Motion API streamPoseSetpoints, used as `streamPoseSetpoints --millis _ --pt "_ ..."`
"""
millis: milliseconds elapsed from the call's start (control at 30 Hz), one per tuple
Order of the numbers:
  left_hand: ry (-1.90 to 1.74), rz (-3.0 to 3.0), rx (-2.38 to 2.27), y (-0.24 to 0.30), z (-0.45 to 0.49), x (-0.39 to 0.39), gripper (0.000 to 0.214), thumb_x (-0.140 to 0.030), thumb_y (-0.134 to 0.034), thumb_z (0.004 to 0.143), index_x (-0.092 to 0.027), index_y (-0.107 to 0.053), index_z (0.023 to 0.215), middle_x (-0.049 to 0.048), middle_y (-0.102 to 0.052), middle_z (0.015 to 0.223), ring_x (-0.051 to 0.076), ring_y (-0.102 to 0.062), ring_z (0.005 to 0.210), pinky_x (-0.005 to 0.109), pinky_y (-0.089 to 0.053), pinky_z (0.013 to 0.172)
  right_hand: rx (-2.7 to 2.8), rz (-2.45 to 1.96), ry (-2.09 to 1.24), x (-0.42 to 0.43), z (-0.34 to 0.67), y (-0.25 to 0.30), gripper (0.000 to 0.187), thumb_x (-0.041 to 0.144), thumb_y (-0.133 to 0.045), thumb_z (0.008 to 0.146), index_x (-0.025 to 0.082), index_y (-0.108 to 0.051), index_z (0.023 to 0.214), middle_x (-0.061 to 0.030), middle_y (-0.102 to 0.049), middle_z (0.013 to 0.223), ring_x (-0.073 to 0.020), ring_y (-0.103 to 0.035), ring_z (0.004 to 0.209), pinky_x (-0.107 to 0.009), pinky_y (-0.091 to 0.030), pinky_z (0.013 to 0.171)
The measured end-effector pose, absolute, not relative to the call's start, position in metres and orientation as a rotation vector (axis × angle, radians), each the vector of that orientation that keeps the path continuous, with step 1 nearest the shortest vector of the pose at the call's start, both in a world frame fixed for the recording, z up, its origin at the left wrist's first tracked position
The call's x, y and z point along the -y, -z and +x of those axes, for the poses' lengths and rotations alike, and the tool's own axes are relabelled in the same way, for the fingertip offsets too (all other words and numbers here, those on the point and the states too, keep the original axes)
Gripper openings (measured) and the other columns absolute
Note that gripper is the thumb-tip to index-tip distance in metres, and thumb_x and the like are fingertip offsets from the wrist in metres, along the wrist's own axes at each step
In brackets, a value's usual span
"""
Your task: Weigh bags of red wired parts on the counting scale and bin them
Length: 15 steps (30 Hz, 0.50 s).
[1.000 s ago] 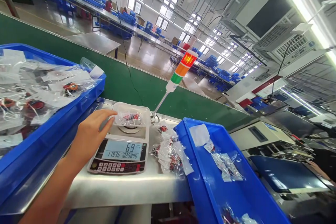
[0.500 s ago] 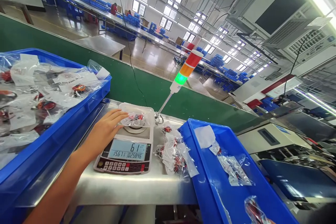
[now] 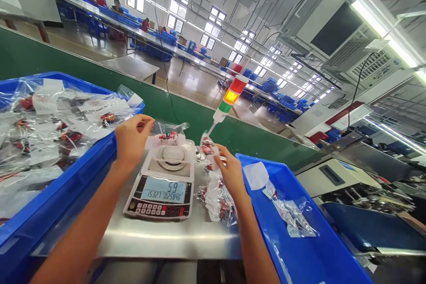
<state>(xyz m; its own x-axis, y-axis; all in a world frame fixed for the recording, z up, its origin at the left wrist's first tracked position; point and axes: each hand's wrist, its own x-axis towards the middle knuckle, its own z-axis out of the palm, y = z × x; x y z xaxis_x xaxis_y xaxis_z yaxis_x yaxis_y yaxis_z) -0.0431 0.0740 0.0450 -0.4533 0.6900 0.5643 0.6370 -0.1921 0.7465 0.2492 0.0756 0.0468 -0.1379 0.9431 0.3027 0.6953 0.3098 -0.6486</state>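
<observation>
My left hand (image 3: pixel 133 140) pinches the edge of a clear plastic bag of red parts (image 3: pixel 170 136), lifted over the back of the counting scale (image 3: pixel 171 169). The scale's round plate shows beneath it, and its display is lit. In my right hand (image 3: pixel 229 166) a second small bag with red contents (image 3: pixel 207 145) is held up just right of the scale, between thumb and fingers. Below that hand, a pile of similar bags (image 3: pixel 216 197) lies on the metal table (image 3: pixel 166 242).
A blue bin (image 3: pixel 124 131) heaped with bagged parts stands at the left. Another blue bin (image 3: pixel 329 259), holding a few bags, stands at the right. Behind the scale rises a signal light (image 3: pixel 231 97), lit amber, before a green partition (image 3: pixel 186 115). A machine (image 3: pixel 336 175) is at far right.
My left hand has raised the bag from the scale. My right hand has come from the right bin to beside the scale with a bag. The light went from green to amber; the reading dropped.
</observation>
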Motion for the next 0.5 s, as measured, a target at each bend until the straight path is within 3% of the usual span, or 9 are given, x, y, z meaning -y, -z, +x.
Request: streamPoseSetpoints --millis 133,200,267,333,400,500 --pt "-1.948 1.383 -2.289 -0.074 -0.095 -0.038 0.036 -0.046 -0.058 0.09 -0.014 -0.073 0.098 0.0058 -0.077 0.092 0.024 -0.074 0.08 0.04 -0.056 0.074 2.232 -1.381 -0.373 -0.1 0.2 -0.043 0.047 0.025 -0.051 0.093 0.024 -0.062 0.139 -0.01 -0.074 0.119 -0.0276 -0.064 0.114 -0.045 -0.05 0.101" --pt "-1.902 1.349 -2.5 -0.081 -0.115 -0.014 0.039 -0.051 -0.052 0.094 -0.017 -0.072 0.096 0.0045 -0.077 0.101 0.03 -0.074 0.098 0.048 -0.051 0.078 2.232 -1.345 -0.366 -0.096 0.204 -0.04 0.046 0.027 -0.051 0.095 0.024 -0.061 0.139 -0.0106 -0.072 0.126 -0.0277 -0.062 0.121 -0.045 -0.048 0.104" --pt "-1.843 1.41 -2.642 -0.082 -0.122 0.005 0.04 -0.05 -0.046 0.099 -0.018 -0.07 0.1 0.0052 -0.073 0.119 0.038 -0.063 0.125 0.059 -0.047 0.086 2.143 -1.366 -0.363 -0.084 0.229 -0.035 0.043 0.035 -0.049 0.097 0.025 -0.063 0.136 -0.01 -0.071 0.131 -0.0278 -0.061 0.124 -0.047 -0.047 0.107" --pt "-1.822 1.534 -2.631 -0.076 -0.118 0.016 0.037 -0.046 -0.045 0.099 -0.019 -0.069 0.108 0.0073 -0.069 0.132 0.04 -0.052 0.138 0.067 -0.044 0.099 2.029 -1.479 -0.338 -0.067 0.275 -0.026 0.045 0.046 -0.046 0.097 0.024 -0.065 0.131 -0.0107 -0.07 0.132 -0.0292 -0.061 0.126 -0.05 -0.047 0.109" --pt "-1.76 1.662 -2.514 -0.066 -0.106 0.019 0.035 -0.045 -0.044 0.097 -0.024 -0.068 0.112 0.0053 -0.069 0.132 0.036 -0.056 0.136 0.064 -0.043 0.111 1.916 -1.685 -0.27 -0.044 0.339 -0.011 0.053 0.056 -0.043 0.095 0.022 -0.067 0.129 -0.0134 -0.071 0.131 -0.0325 -0.062 0.127 -0.053 -0.046 0.11" --pt "-1.624 1.806 -2.277 -0.046 -0.082 0.011 0.033 -0.047 -0.044 0.096 -0.026 -0.068 0.106 0.0032 -0.073 0.119 0.031 -0.066 0.122 0.052 -0.049 0.11 1.768 -2.1 -0.151 0.006 0.441 0.023 0.066 0.065 -0.039 0.086 0.02 -0.069 0.123 -0.0184 -0.071 0.126 -0.0391 -0.064 0.125 -0.059 -0.048 0.108"
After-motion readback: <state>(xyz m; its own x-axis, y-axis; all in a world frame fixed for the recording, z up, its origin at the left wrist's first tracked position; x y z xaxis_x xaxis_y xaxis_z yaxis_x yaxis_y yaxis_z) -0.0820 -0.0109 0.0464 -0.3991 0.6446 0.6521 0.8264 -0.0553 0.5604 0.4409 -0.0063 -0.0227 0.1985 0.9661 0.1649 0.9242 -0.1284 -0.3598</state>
